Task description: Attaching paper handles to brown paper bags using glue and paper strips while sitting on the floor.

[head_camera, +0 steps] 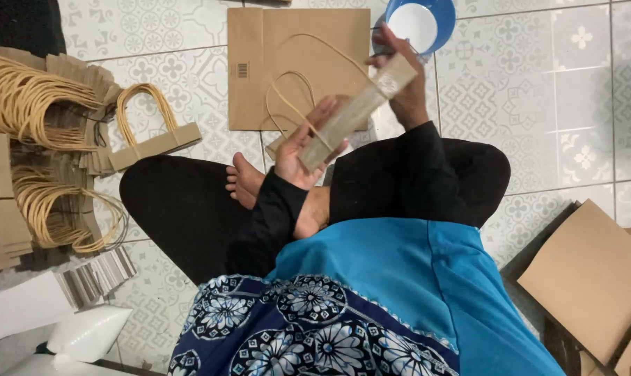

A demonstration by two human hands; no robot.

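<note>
I sit cross-legged on a tiled floor. Both hands hold one brown paper strip with a rope handle (354, 111) over my lap. My left hand (303, 143) supports the strip's lower end from beneath, fingers spread along it. My right hand (399, 76) pinches the strip's upper end, which looks glossy. The cord loops (294, 90) hang from the strip towards the floor. A flat brown paper bag (260, 42) lies on the floor just beyond my hands.
A blue bowl with a white inside (420, 24) stands beyond my right hand. A pile of handle strips (37, 139) fills the left side, with one loose handle (148, 132). Flat brown cardboard pieces (594, 278) lie at the right. White bags (86, 331) sit at lower left.
</note>
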